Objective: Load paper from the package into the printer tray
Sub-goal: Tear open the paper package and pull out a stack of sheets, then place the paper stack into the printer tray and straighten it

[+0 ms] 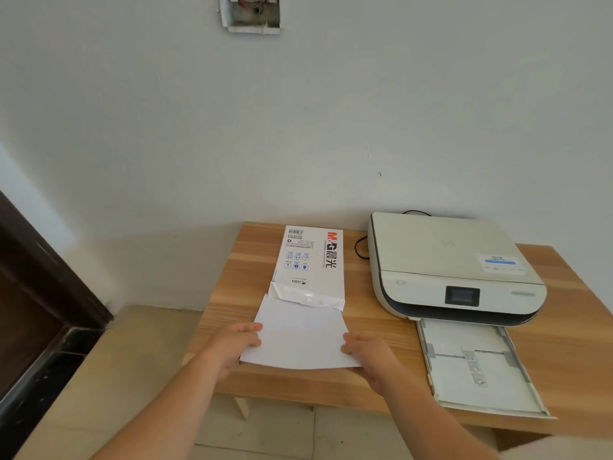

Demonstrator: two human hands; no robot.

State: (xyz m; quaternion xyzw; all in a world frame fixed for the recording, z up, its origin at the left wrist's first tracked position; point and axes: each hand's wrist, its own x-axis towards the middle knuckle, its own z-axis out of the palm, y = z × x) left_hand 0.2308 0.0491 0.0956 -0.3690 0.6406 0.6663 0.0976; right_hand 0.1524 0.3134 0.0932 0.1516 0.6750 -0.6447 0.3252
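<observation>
White sheets of plain printer paper (300,340) lie as a thin stack between the two hands, their far end still tucked inside the torn mouth of the white paper package with red and black printed lettering (310,260). The left hand (237,343) grips the stack's left edge, thumb on top and fingers curled beneath it, pinching the sheets. The right hand (368,355) holds the opposite edge near the closest corner in the same way, thumb over the top sheet and fingers under. The near end of the stack sits just above or on the light wooden tabletop with striped grain (381,330); I cannot tell whether it touches.

The package lies flat on the table beyond both hands, its open crumpled end facing them. To the right of the right hand, well apart from it, stands the cream-white flatbed inkjet printer with a small dark screen on its front (454,267). Its pale plastic paper tray (477,363) is pulled out toward the person and juts past the table's near edge, level with the right hand. A black cable (360,247) loops on the table between package and printer.
</observation>
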